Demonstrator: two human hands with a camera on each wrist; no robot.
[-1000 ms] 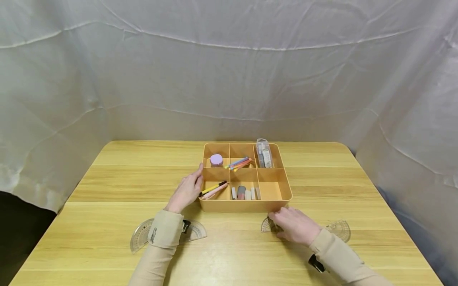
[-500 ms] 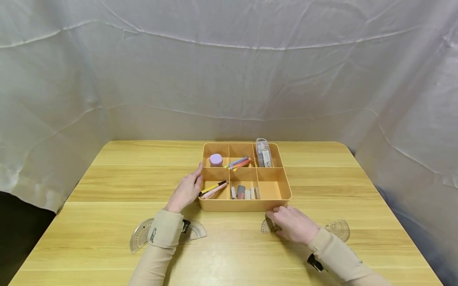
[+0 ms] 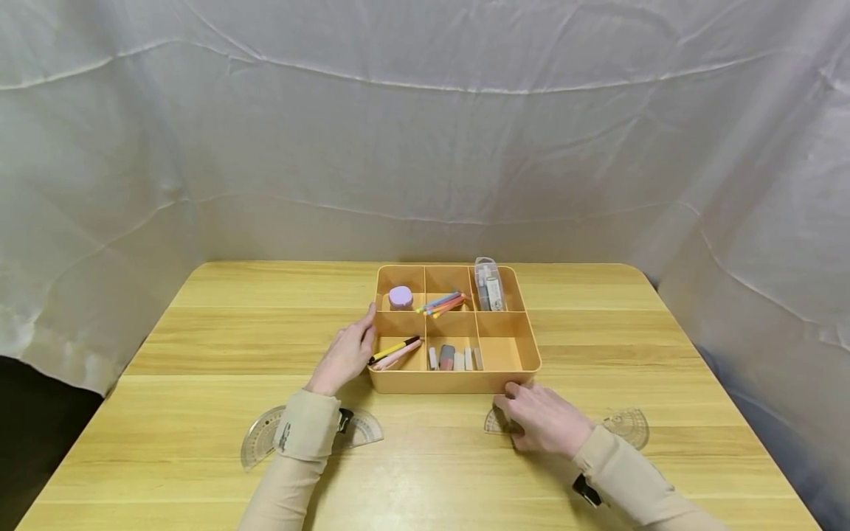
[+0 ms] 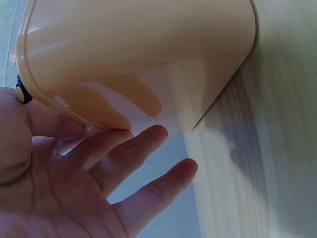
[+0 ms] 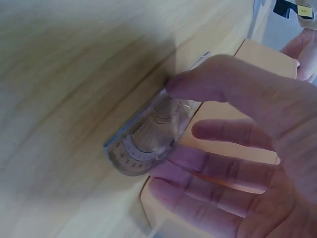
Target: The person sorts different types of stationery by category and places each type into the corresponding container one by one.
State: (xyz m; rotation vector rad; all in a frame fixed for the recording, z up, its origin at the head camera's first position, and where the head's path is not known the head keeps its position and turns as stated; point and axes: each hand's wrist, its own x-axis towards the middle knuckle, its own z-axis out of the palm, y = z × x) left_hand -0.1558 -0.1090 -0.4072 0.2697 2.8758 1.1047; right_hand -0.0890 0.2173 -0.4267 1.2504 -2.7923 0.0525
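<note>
A tan organizer box (image 3: 434,382) with several compartments stands on the table. My left hand (image 3: 341,358) rests against its left side; in the left wrist view the fingers (image 4: 148,141) are extended, some touching the outer wall. At the box's front right, my right hand (image 3: 547,420) is over a clear protractor (image 5: 143,141). In the right wrist view, the right thumb (image 5: 185,85) touches its straight edge and fingertips meet its curved edge, pinching it close to the tabletop. Part of this protractor is hidden in the head view.
Another clear protractor (image 3: 627,428) lies beyond the right wrist. Clear protractor plastic (image 3: 262,439) shows on both sides of the left sleeve. The box holds pens (image 3: 396,352), erasers (image 3: 447,358), coloured sticks (image 3: 443,303), a lilac round item (image 3: 401,296) and a clear case (image 3: 489,287).
My right fingers have shifted slightly at the protractor near the box's front wall. My left hand and the box look almost unmoved.
</note>
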